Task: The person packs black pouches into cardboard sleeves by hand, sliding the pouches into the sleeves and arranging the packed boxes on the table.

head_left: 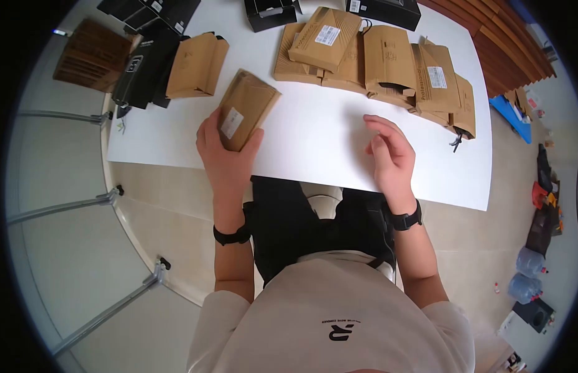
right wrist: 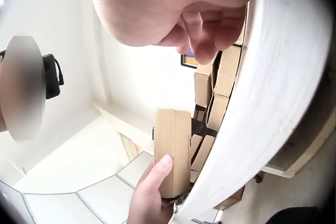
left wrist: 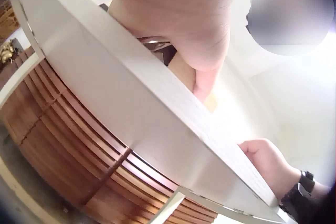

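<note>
My left hand (head_left: 230,152) grips a small brown cardboard box (head_left: 258,99) by its near end, thumb on one side and fingers on the other. A white label shows on the box's upper face. In the right wrist view the same box (right wrist: 173,129) stands on edge over the tabletop, with the left thumb (right wrist: 164,165) against its side. My right hand (head_left: 393,155) hovers over the table's front part, fingers loosely bent and holding nothing. Seen from the left wrist, the box is mostly hidden behind the left hand (left wrist: 176,19).
On the white table (head_left: 314,137), several brown cardboard boxes (head_left: 388,59) lie stacked at the back right. Another brown box (head_left: 197,65) stands at the left beside black boxes (head_left: 146,71). More black boxes (head_left: 270,12) line the far edge. A cable end (head_left: 455,144) pokes out at the right.
</note>
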A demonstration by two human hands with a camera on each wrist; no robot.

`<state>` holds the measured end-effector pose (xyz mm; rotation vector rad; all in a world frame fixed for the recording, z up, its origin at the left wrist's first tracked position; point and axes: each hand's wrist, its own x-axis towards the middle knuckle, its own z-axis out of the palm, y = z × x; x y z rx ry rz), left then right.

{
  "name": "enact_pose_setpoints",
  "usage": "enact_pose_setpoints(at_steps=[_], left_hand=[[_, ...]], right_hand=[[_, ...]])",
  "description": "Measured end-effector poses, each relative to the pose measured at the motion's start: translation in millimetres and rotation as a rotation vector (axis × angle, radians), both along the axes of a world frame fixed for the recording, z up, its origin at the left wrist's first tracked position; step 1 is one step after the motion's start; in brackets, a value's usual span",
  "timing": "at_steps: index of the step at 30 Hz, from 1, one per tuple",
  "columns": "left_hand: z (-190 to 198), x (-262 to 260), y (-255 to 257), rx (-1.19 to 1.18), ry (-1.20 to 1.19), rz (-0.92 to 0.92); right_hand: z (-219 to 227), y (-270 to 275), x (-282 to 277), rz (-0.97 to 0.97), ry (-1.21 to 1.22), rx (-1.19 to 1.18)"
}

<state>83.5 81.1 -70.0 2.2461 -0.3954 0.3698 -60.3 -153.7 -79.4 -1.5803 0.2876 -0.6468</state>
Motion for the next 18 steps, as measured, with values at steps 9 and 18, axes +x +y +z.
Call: enact_pose_setpoints(at_steps=[9, 18], left_hand=[[5, -15, 7, 0.342, -0.052, 0.052], [14, -21, 15, 0.417, -0.126, -0.175]], right_hand=[[6, 1, -4, 0.068, 0.028, -0.211], [8, 4, -3, 0.135, -0.003, -0.308]])
